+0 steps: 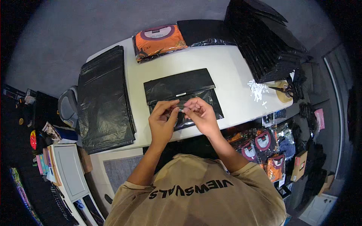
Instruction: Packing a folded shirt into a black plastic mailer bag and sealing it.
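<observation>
**Both hands at the flap of a black mailer bag**

From the head camera I see my left hand [163, 115] and right hand [200, 113] meeting just above the near edge of the white surface [233, 67]. Each is pinched on a thin, pale strip [181, 108] that runs between the fingertips, right over the black mailer bag [179, 88] lying flat in front of me. The strip looks like the liner of the bag's seal, though it is too small to be sure.

The bag's flap appears still open, and something glossy shows below it, so I judge the packing of this one to be done and the sealing only just in hand: the strip has to come away and the flap be pressed down.

To my left lies a stack of flat black bags [103, 101]. At the far edge sits an orange garment in clear wrap [160, 41]. A tall pile of black packages [269, 45] fills the far right, which suggests many are finished. Near it lie white paper scraps [257, 90], perhaps spent liners, beside a tape roll [282, 94].
</observation>
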`<action>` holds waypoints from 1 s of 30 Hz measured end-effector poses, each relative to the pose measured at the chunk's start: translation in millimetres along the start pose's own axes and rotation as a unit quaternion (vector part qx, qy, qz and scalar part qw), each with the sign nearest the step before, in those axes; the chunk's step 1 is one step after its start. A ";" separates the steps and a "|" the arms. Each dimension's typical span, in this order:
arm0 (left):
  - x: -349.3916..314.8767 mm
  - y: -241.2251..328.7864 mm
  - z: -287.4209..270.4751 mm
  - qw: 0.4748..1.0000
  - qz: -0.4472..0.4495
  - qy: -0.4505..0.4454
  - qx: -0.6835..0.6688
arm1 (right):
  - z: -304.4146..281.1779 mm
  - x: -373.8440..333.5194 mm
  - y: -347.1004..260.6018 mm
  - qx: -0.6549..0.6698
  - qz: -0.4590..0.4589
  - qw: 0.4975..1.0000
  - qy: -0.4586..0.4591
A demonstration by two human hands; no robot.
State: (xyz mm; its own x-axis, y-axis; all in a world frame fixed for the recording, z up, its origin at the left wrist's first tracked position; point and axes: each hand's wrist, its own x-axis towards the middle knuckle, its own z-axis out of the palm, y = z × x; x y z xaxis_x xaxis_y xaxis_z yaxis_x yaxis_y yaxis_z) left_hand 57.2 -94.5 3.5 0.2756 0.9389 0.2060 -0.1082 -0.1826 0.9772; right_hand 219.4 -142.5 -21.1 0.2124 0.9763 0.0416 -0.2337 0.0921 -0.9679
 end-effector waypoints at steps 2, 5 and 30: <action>5.6 -1.1 -0.4 1.000 0.009 -0.006 0.016 | 0.8 5.8 1.7 -0.023 -0.014 0.999 0.030; 8.7 -3.3 -2.6 1.000 0.012 -0.002 0.003 | 9.5 12.7 -5.3 -0.029 -0.035 0.997 0.063; 49.2 10.8 -19.0 0.970 0.106 -0.050 0.214 | 2.5 19.1 -12.5 -0.225 -0.106 0.964 0.094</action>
State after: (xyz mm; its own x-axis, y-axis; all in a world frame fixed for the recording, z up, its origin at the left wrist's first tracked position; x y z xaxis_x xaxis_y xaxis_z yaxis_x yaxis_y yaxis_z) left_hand 51.5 -44.7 23.3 0.3849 0.8379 0.3870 0.2283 -0.4927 0.8397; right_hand 224.1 -124.6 -7.6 0.3883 0.8880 0.2462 0.2595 0.1510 -0.9539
